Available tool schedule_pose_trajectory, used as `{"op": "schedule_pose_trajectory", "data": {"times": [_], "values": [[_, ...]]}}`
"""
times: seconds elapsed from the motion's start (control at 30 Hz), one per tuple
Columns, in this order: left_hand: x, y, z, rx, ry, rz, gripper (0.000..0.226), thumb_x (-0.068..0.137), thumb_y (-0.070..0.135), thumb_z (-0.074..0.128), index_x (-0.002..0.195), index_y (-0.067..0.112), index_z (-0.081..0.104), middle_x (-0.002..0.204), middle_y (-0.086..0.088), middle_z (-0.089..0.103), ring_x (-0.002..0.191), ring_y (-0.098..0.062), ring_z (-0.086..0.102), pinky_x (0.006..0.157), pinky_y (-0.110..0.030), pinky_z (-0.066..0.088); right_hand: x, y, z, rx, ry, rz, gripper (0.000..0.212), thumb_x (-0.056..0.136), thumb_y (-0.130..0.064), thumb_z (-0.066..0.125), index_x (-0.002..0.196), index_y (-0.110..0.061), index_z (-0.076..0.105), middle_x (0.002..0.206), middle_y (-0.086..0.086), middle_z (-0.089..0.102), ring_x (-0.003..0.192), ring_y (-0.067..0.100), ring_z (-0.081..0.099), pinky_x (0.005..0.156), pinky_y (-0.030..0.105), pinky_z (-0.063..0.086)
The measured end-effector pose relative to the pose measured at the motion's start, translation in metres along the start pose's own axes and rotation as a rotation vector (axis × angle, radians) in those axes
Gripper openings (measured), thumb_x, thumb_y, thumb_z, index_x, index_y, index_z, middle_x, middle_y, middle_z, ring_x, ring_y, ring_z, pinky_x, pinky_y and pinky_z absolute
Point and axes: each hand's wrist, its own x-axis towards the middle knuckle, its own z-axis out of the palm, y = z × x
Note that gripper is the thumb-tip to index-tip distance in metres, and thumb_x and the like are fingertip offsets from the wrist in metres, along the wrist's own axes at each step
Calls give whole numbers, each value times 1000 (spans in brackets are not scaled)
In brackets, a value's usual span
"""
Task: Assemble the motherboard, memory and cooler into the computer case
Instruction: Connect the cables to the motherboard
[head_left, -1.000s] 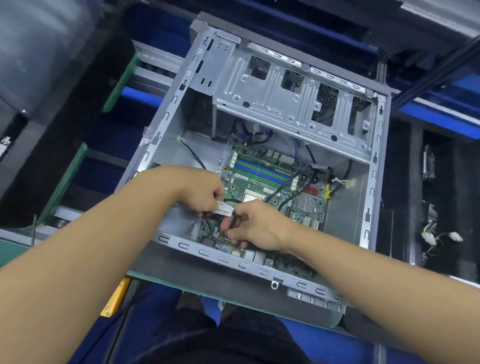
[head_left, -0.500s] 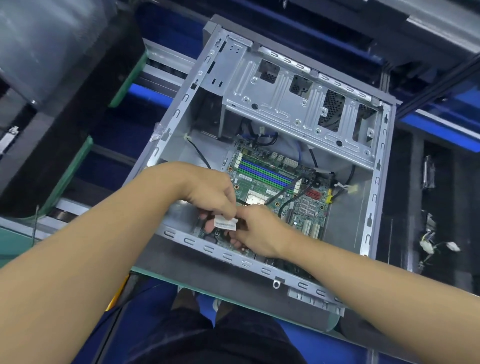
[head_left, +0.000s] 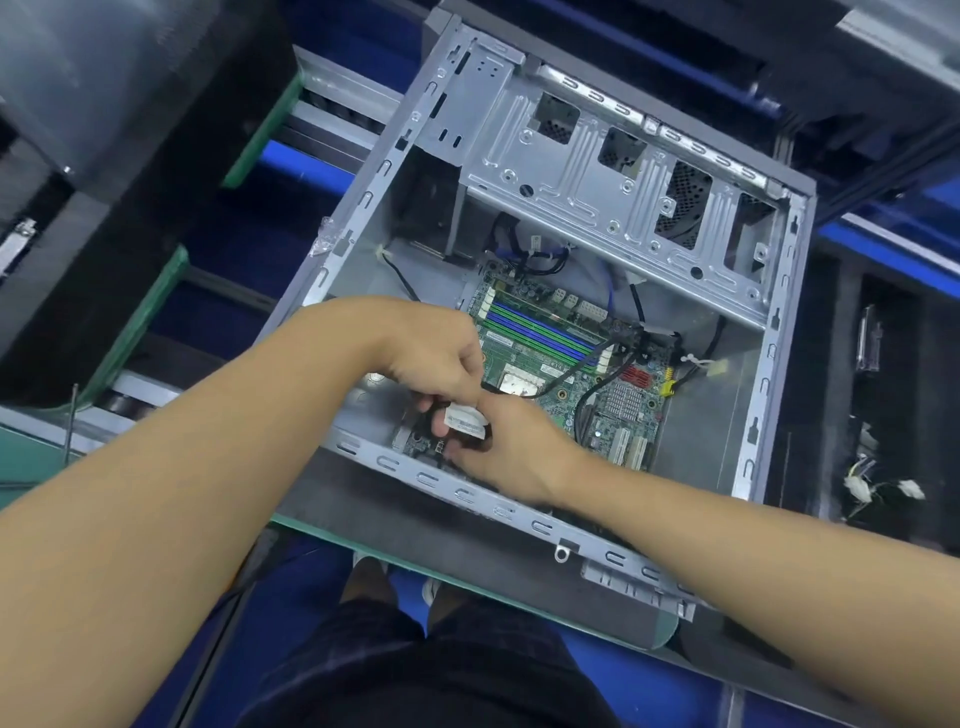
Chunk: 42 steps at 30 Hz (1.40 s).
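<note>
An open grey computer case lies on its side in front of me. A green motherboard with blue and green memory slots sits on its floor. Both hands meet over the board's near-left corner. My left hand has its fingers curled down onto a black cable with a white label. My right hand grips the same cable just below the label. The cable's end and the board beneath are hidden by my fingers. No cooler sits on the bare processor socket.
A silver drive cage spans the far half of the case. Black cables cross the board toward the right wall. The case rests on a green-edged pallet on a conveyor. Loose white connectors lie to the right.
Both hands stayed together on the labelled cable at the board's near-left corner, shifting it slightly. My head moved, so the case sits higher and farther right in view.
</note>
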Motion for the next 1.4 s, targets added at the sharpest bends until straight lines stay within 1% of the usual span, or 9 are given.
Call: {"op": "schedule_pose_trajectory", "data": {"times": [0.1, 0.27, 0.37, 0.5, 0.63, 0.87, 0.97, 1.23, 1.4], "values": [[0, -1, 0, 30, 14, 4, 20, 84, 19, 57, 83, 12, 75, 71, 1, 75, 57, -9, 58, 64, -27, 46, 0, 0, 2, -27, 37, -21, 26, 90, -20, 68, 116, -24, 65, 71, -19, 49, 59, -2, 46, 54, 1, 33], [-1, 0, 1, 2, -2, -7, 20, 83, 15, 56, 84, 11, 75, 70, 1, 75, 57, -11, 57, 55, -21, 42, 3, 2, 5, -56, 48, 5, 26, 86, -15, 66, 112, -19, 65, 91, -5, 58, 80, 17, 55, 57, 15, 34], [-1, 0, 0, 10, 5, -11, 19, 84, 14, 56, 86, 12, 75, 71, 2, 75, 56, -9, 56, 48, -14, 39, 1, 5, 7, 8, 74, 34, 30, 83, -16, 68, 112, -24, 62, 88, -7, 62, 75, 14, 56, 57, 9, 39], [-2, -1, -2, 70, 16, 1, 18, 82, 15, 60, 86, 18, 77, 74, 7, 75, 53, -3, 54, 50, -15, 40, 0, 5, 9, 44, 73, 50, 34, 81, -17, 77, 112, -21, 63, 97, -1, 71, 79, 17, 62, 73, 29, 52], [-3, -3, -4, 153, 21, 23, 15, 83, 18, 69, 93, 25, 78, 78, 9, 74, 67, -5, 61, 67, -21, 49, 2, 6, 11, 39, 80, 41, 29, 78, -15, 85, 91, -28, 61, 89, -7, 73, 79, 12, 63, 66, 9, 42], [-2, -4, -6, 215, 17, 24, 13, 83, 23, 74, 95, 26, 77, 83, 6, 74, 83, -15, 69, 76, -28, 54, 2, 7, 18, -34, 92, 6, 45, 83, -13, 81, 68, -32, 43, 76, -7, 64, 63, 6, 55, 58, 9, 38], [-2, -5, -6, 213, 0, 18, 13, 83, 22, 74, 96, 25, 77, 83, 6, 75, 82, -13, 69, 77, -28, 54, 3, 5, 19, -89, 99, -39, 46, 85, -8, 77, 68, -30, 40, 74, -5, 59, 68, 17, 53, 59, 21, 33], [-1, -7, -5, 202, 16, 25, 11, 82, 23, 74, 92, 27, 77, 64, 19, 67, 69, -4, 62, 66, -19, 50, 0, 4, 16, -100, 77, -102, 31, 85, -8, 79, 80, -19, 50, 77, -3, 56, 71, 17, 50, 61, 20, 28], [1, -8, -3, 191, 33, 26, 12, 84, 25, 73, 95, 27, 77, 64, 20, 65, 65, 0, 59, 65, -17, 49, -1, 5, 15, -88, 82, -83, 36, 82, -16, 84, 79, -23, 48, 68, -18, 46, 65, 10, 46, 59, 7, 35]]}}
